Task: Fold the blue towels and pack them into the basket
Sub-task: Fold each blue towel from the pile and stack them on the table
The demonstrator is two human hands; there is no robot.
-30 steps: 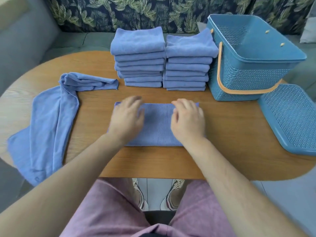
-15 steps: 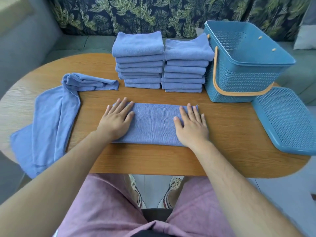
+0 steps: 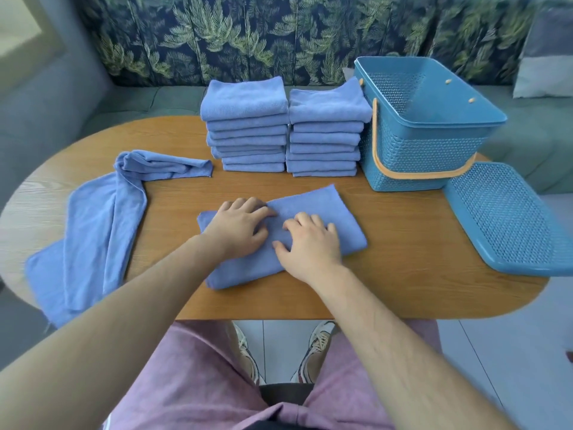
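Just the one cam — head-worn, wide-angle, looking forward and down over the table (image 3: pixel 403 274) from the near edge. Pretty close in: forearms (image 3: pixel 139 305) fill the bottom, the basket (image 3: pixel 418 159) sits right — leafy sofa back (image 3: pixel 248 35) tops the frame.

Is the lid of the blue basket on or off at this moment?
Off. The lid lies on the table to the right of the basket, and the basket's top is uncovered.
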